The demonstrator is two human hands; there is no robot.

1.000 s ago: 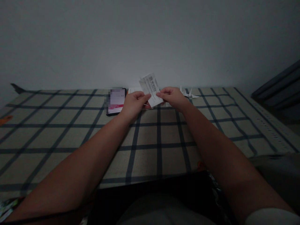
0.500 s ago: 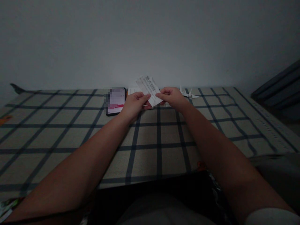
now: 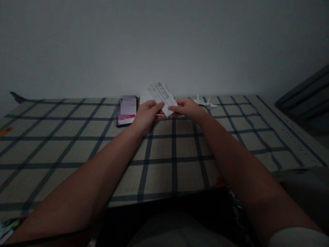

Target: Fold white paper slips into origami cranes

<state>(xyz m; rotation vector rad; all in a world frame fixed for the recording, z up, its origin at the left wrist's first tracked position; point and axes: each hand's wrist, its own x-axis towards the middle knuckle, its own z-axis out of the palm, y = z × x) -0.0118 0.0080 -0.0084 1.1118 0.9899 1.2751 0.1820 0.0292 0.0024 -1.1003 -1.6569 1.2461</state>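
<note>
A folded piece of white paper (image 3: 164,98) with dark printed characters is held up between my two hands, tilted with its top toward the left. My left hand (image 3: 148,113) pinches its lower left edge, thumb on the near face. On the lower right edge, my right hand (image 3: 187,109) grips it the same way, fingers behind the sheet. Just past my right hand lie white folded paper cranes (image 3: 207,103). Left of my left hand is a dark-edged tablet or phone (image 3: 128,109) with a lit screen, partly pixelated. More white paper (image 3: 145,100) shows behind my left hand.
A checked cloth (image 3: 174,147) covers the table, which meets a plain wall (image 3: 164,44) at the back. An orange item (image 3: 5,131) sits at the far left edge. Dark slatted furniture (image 3: 305,99) stands at the right.
My right hand has shifted slightly left and down along the paper. The paper's upper end has moved a little to the left. My left hand has barely moved.
</note>
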